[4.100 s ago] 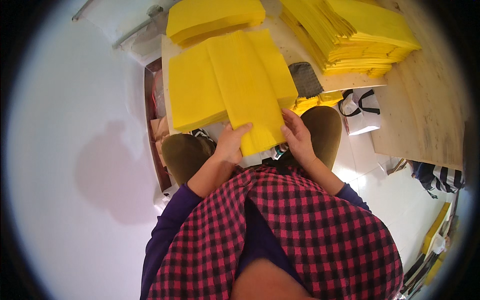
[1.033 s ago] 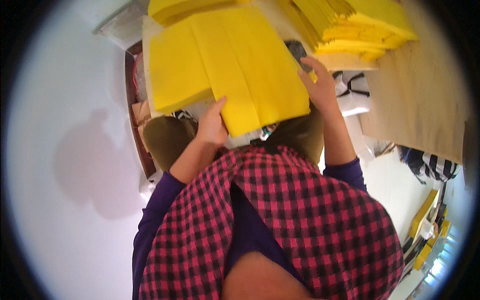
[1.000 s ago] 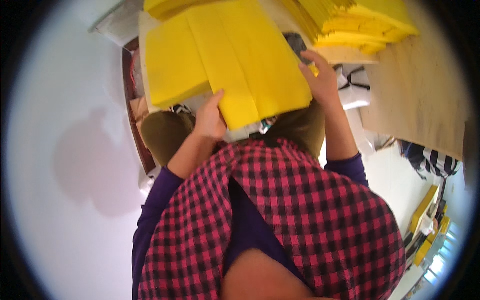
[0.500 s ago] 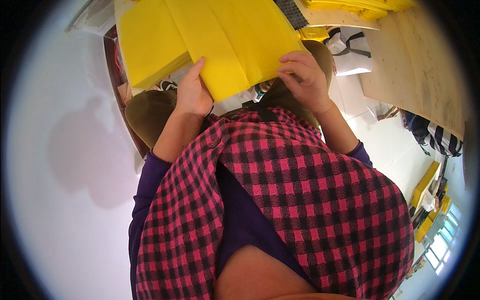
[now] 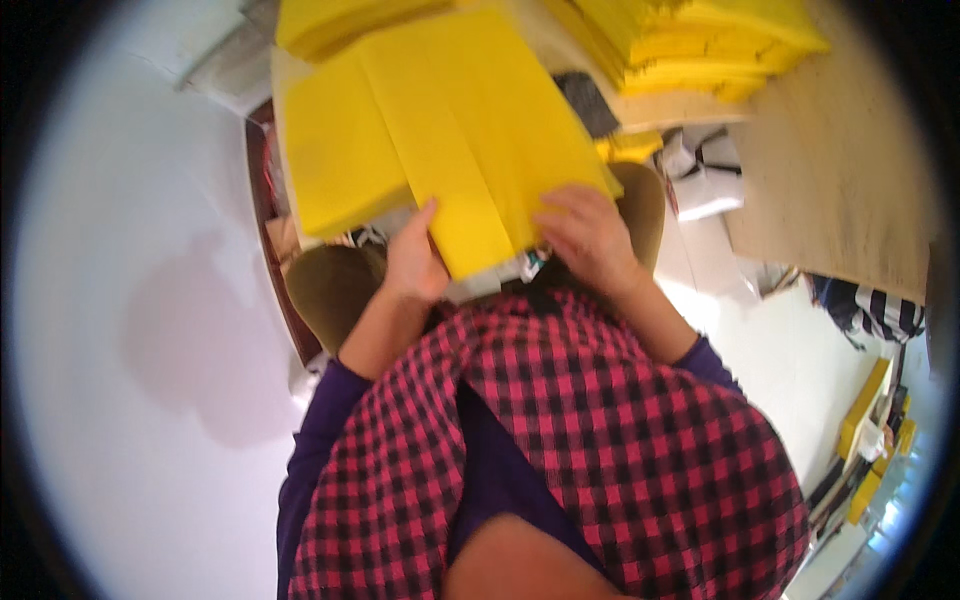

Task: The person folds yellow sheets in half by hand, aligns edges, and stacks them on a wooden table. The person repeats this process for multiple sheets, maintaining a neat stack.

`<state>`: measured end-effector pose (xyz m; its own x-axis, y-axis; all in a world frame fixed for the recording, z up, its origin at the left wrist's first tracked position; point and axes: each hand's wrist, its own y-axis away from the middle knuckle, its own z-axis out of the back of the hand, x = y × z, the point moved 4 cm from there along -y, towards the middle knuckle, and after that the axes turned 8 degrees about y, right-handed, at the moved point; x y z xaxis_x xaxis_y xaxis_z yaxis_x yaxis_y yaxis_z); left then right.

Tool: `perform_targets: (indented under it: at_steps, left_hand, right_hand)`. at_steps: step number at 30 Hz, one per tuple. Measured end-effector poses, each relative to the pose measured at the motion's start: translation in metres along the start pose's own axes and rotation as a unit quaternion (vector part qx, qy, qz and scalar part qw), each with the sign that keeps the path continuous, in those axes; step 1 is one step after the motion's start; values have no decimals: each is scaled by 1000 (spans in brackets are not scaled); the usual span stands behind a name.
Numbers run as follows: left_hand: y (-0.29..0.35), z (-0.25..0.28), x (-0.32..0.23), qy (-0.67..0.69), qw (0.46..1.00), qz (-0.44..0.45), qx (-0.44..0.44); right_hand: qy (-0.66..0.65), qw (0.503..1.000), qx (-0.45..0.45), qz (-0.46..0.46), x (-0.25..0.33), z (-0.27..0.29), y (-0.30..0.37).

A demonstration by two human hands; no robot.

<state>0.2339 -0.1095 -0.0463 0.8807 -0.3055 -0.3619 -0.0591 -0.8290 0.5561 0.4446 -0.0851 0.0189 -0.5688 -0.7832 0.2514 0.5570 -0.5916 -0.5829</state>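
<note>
A folded yellow fabric piece (image 5: 455, 170) with a long raised strip lies in front of me, partly over a thick yellow stack (image 5: 345, 150) on the left. My left hand (image 5: 415, 258) grips the near left edge of the strip, thumb on top and fingers underneath. On the other side, my right hand (image 5: 588, 238) rests its slightly curled fingers on the fabric near its right edge, somewhat blurred. The right thumb is mostly hidden.
More yellow stacks (image 5: 690, 45) sit on a wooden table (image 5: 830, 150) at the far right. A dark grey pad (image 5: 587, 103) lies beside the fabric. A white bag with black straps (image 5: 705, 180) is at the right, near a striped bag (image 5: 888, 312). A white wall (image 5: 130, 300) stands left.
The view has shifted, so the fabric and hands sit lower and more of the stacks behind shows. My right hand's fingers have come down onto the fabric; my left hand keeps its grip.
</note>
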Motion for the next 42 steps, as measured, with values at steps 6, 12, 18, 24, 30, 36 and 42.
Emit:
perform_targets:
  at_steps: [6,12,18,24,30,36,42]
  left_hand:
    - [2,-1,0,2,1000,-9,7]
    - [3,0,0,-13,1000,-24,-9]
    - [5,-4,0,-12,999,-31,-6]
    - [4,-4,0,-6,999,-31,10]
    - [6,-7,-1,7,999,-27,21]
    - [6,-9,0,4,999,-29,23]
    - [5,-7,0,-6,999,-35,20]
  right_hand:
    - [-1,1000,7,18,4,-1,-10]
    - [-22,1000,-4,21,5,-3,-6]
    - [-31,999,-8,15,2,-2,-6]
    - [-45,999,-2,-4,1,-2,-3]
    - [-53,999,-6,2,0,-2,0]
    - [-47,999,9,11,-4,-3,2]
    - [-44,999,9,7,-5,-2,5]
